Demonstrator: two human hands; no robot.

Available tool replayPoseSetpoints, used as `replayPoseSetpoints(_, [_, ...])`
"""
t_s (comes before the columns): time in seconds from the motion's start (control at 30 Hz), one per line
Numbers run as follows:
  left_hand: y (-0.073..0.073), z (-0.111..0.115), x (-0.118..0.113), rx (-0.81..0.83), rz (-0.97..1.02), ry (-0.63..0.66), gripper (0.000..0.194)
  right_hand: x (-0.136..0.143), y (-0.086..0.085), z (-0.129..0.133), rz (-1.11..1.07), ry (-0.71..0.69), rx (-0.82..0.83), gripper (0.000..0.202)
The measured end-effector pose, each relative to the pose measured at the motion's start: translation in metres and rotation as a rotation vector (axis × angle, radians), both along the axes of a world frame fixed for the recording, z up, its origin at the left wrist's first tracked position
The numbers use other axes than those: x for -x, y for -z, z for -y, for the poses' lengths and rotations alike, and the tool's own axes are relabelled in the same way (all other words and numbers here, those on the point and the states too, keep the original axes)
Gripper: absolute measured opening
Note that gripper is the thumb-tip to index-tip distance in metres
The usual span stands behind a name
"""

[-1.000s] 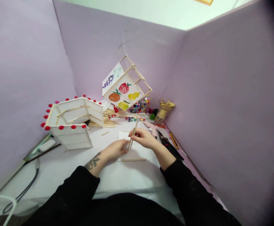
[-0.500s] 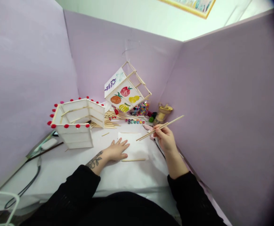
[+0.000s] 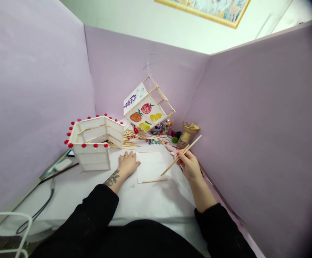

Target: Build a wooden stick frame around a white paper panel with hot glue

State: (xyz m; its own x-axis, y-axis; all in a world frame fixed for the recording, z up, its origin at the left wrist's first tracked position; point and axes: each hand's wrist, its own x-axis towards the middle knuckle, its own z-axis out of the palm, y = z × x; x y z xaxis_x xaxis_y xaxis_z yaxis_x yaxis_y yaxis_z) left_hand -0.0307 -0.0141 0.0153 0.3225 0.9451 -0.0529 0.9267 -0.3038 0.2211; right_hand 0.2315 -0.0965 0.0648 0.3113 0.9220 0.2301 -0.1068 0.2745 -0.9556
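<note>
My left hand (image 3: 128,163) lies open on the white table cover, fingers spread, beside the left edge of a white paper sheet (image 3: 150,165). One thin stick (image 3: 155,180) rests along the sheet's near edge, and another lies at its far edge. My right hand (image 3: 189,165) is closed around wooden sticks (image 3: 174,161), apparently two, which slant down to the left over the right side of the sheet. A pink tool (image 3: 171,148), probably a glue gun, is partly hidden behind that hand.
An open white panel frame with red pompoms (image 3: 94,157) stands at left. Behind hangs a fruit-painted lantern (image 3: 145,111). Loose sticks (image 3: 129,143), colored beads (image 3: 156,142) and a tan holder (image 3: 186,134) lie farther back. Purple panels (image 3: 242,107) enclose the table; a cable (image 3: 42,208) lies left.
My left hand has slid left off the sheet. My right hand has tilted the sticks more steeply, with their lower ends nearer the sheet's near edge. The view has shifted slightly.
</note>
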Motion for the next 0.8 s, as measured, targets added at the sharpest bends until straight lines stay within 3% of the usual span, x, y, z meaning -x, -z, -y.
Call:
replayPoseSetpoints(0.23, [-0.011, -0.008, 0.015, -0.156, -0.029, -0.185, 0.046, 0.007, 0.018, 0.01, -0.021, -0.018, 0.022, 0.028])
replayPoseSetpoints(0.4, [-0.02, -0.001, 0.018, -0.119, -0.096, -0.262, 0.04, 0.007, 0.018, 0.013, -0.014, -0.031, 0.017, 0.026])
replayPoseSetpoints(0.5, [-0.035, -0.001, 0.002, -0.126, -0.094, -0.157, 0.041, 0.005, 0.015, 0.014, -0.005, -0.029, 0.008, 0.026])
replayPoseSetpoints(0.57, [-0.052, -0.008, -0.014, -0.177, -0.031, -0.011, 0.041, 0.004, 0.014, 0.014, -0.015, -0.019, 0.0, 0.026])
replayPoseSetpoints(0.63, [-0.067, -0.017, -0.031, -0.355, 0.069, -0.089, 0.048, 0.003, 0.015, 0.014, -0.032, -0.014, -0.001, 0.027])
replayPoseSetpoints(0.67, [-0.071, -0.02, -0.038, -0.415, 0.1, -0.069, 0.058, 0.003, 0.015, 0.013, -0.035, -0.021, 0.005, 0.027])
replayPoseSetpoints(0.73, [-0.067, -0.018, -0.046, -0.411, 0.133, 0.014, 0.067, 0.003, 0.017, 0.012, -0.026, -0.045, 0.023, 0.027])
replayPoseSetpoints(0.8, [-0.049, -0.008, -0.047, -0.303, 0.132, 0.113, 0.061, 0.004, 0.02, 0.012, -0.007, -0.064, 0.041, 0.027])
